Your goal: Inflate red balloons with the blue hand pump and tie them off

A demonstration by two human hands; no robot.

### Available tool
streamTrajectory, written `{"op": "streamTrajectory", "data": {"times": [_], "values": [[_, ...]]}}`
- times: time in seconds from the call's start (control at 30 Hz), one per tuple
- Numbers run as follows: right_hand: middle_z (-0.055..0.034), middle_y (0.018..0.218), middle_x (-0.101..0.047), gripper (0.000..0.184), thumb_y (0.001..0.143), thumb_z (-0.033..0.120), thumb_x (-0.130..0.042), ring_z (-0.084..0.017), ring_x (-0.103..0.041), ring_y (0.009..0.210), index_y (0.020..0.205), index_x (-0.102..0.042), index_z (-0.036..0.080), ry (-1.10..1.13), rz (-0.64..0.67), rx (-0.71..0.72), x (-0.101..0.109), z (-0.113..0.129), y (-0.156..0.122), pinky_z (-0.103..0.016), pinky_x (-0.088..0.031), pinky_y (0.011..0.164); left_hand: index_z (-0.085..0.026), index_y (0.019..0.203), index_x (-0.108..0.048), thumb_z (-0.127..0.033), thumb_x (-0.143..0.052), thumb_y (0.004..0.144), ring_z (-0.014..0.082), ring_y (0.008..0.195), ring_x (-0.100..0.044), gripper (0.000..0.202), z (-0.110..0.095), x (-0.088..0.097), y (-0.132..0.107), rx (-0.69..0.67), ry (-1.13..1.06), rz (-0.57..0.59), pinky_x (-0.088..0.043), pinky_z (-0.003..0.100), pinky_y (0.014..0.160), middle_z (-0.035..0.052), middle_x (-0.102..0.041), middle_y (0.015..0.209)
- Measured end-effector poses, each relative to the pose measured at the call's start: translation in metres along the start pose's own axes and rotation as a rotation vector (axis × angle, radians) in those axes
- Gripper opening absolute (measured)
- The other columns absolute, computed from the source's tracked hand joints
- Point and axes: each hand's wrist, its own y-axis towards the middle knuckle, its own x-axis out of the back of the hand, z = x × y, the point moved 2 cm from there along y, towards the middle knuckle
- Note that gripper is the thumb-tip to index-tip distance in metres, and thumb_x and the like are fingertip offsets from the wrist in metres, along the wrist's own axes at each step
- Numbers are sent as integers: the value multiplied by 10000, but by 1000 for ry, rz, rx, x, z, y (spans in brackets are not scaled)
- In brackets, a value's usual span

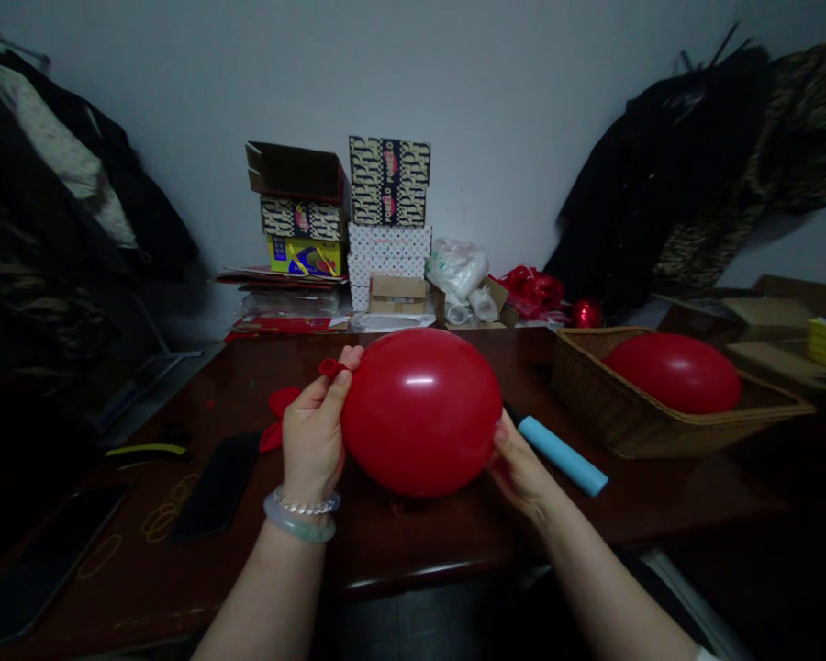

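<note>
A large inflated red balloon is held up over the dark table between my two hands. My left hand pinches its neck, and the rolled mouth sticks out past the thumb. Against the balloon's right side rests my right hand, its fingers partly hidden behind the curve. Flat uninflated red balloons lie on the table just left of my left hand. A light blue cylinder with a dark end lies to the right of my right hand.
At the right stands a wicker basket holding another inflated red balloon. On the left lie rubber bands, a dark phone-like slab and a yellow-edged tool. Stacked boxes line the wall.
</note>
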Motion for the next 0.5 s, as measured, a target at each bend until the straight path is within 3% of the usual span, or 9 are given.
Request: {"op": "streamTrajectory", "data": {"times": [0.1,0.3,0.37,0.5], "values": [[-79,1496,-354,964,646,686,-687,-256,-377,1353,1424,-245,328,-52,-62,144,1,-2,3,-447,-359,1083,-151,1047,-710,-318,-708,782,231,1206,-546,314,5,3,5,49,-53,-41,-370,407,1077,120,-636,1230],[-116,1543,-223,1204,477,549,-858,-286,-267,1406,1449,-194,298,-289,-155,388,9,-12,3,-489,-248,1144,-173,884,-726,-254,-664,819,193,1077,-632,121,18,10,15,340,-282,-116,-491,336,976,76,-709,1075],[-123,1553,-189,1277,440,514,-882,-295,-236,1417,1465,-153,294,-415,-174,424,9,-16,3,-500,-209,1157,-169,869,-720,-231,-653,825,179,1024,-653,101,21,12,16,316,-314,-178,-508,326,953,69,-713,1051],[-127,1580,-73,1422,486,504,-869,-273,-142,1446,1484,120,286,-603,-32,352,5,-20,9,-498,-176,1164,-146,955,-707,-249,-663,819,181,979,-662,177,19,19,17,50,-216,-308,-510,354,943,89,-702,1079]]}}
